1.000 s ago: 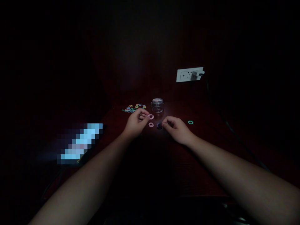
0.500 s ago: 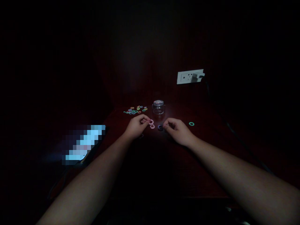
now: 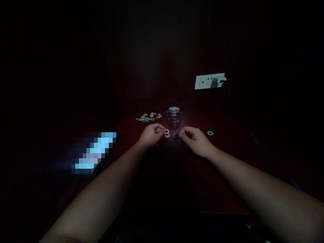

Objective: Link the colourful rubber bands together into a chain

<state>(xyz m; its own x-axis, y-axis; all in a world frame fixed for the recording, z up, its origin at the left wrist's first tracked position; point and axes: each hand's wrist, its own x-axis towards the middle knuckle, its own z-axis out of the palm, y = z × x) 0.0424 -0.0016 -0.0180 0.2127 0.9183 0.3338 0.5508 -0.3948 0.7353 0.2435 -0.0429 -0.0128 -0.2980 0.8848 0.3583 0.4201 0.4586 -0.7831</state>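
Note:
My left hand is closed in a pinch on the edge of a pink ring that looks like a hair tie. A second pink hair tie lies just below that one, overlapping or touching it. Across a small gap, my right hand pinches a dark purple hair tie at its right side, low over the table. Behind both hands stands a clear lidded jar. To the right of my right hand lies a green hair tie. A pale ring is partly hidden under my left wrist.
Several thin coloured hair ties lie scattered at the back left of the dark red table. A lit phone-like screen, blurred out, is at the left. A wall socket holds a plug, and a cable runs along the right.
The whole view has shifted slightly, so things appear a little further right. Both hands keep their pinches on the pink and purple hair ties, with hardly any movement.

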